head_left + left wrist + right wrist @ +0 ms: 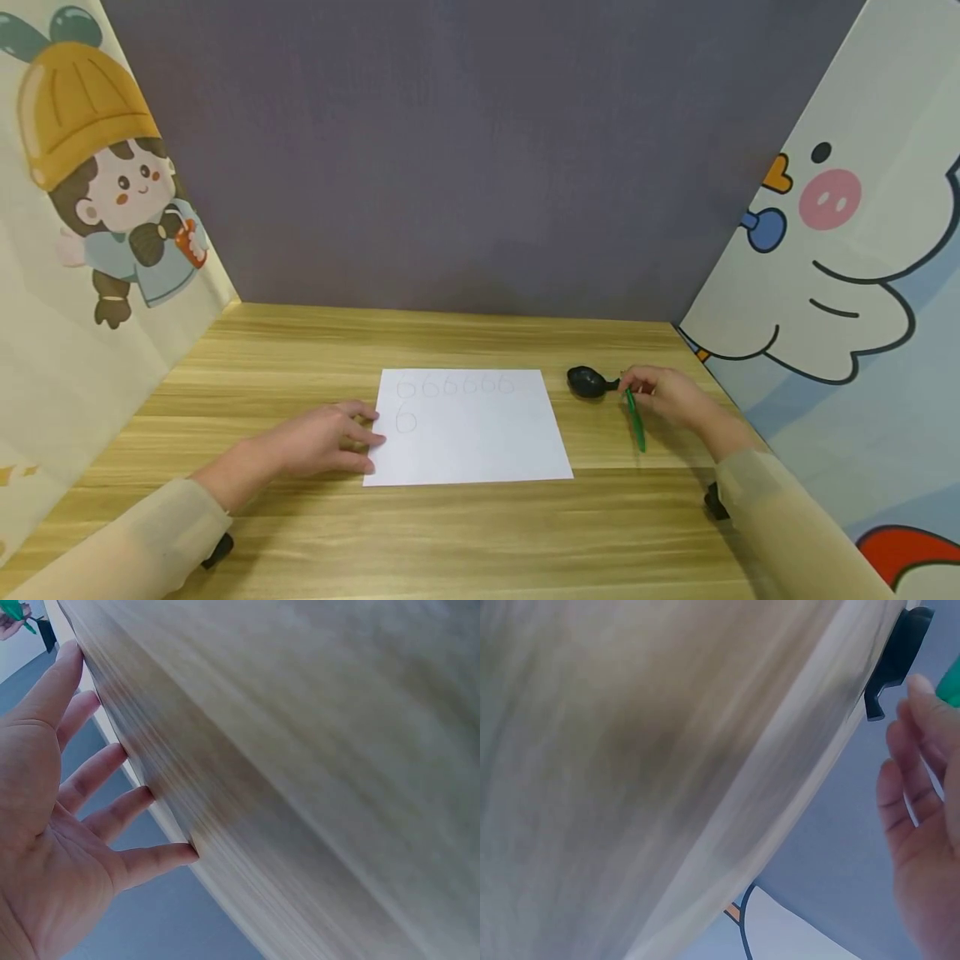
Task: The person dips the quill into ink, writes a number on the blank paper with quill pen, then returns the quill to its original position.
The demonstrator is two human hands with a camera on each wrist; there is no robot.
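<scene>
A white sheet of paper [472, 442] lies on the table, with a row of several handwritten sixes across its top and one more six beneath them. My left hand [326, 439] rests at the sheet's left edge, fingers spread; the left wrist view shows the palm [45, 825] and fingertips down at the tabletop. On the right, my right hand [671, 400] pinches a green pen [636, 421], which slants down toward me. Just left of those fingers sits a black spoon [587, 382] with a short handle. The right wrist view catches only part of the pen [951, 686], beside the spoon [900, 656].
The wood-grain table [465, 542] ends at a dark grey panel [480, 158] at the back. Cartoon-printed walls stand on the left [45, 358] and the right [900, 333], the right one close to my right hand and forearm.
</scene>
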